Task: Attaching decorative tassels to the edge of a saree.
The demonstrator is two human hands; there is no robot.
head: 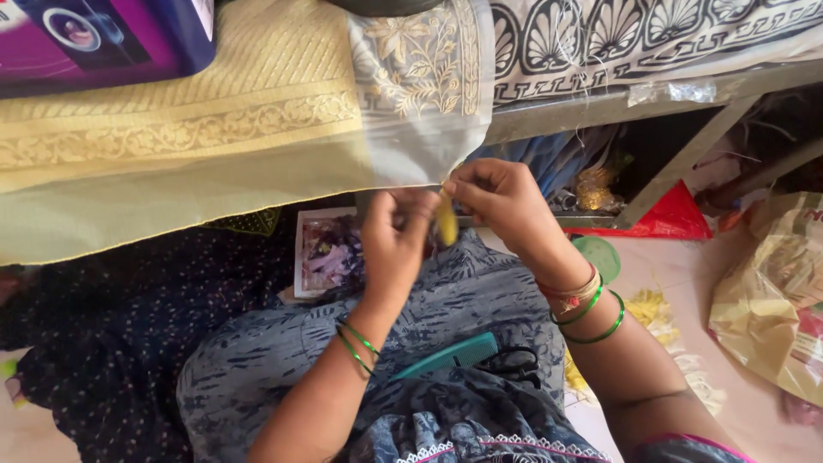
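Note:
My left hand and my right hand meet at the lower corner of a pale yellow, gold-bordered cloth that hangs off a table edge. Between the fingers of both hands sits a small yellow tassel of thread, right at the cloth's hem. My right hand pinches its top against the hem; my left hand's fingers close on it from the left. Green bangles ring both wrists. A teal comb and black scissors lie on my lap below the hands.
A purple box sits on the cloth at top left. A metal frame runs behind the hands, with a red bag under it. Loose yellow threads and a crinkled plastic bag lie at right.

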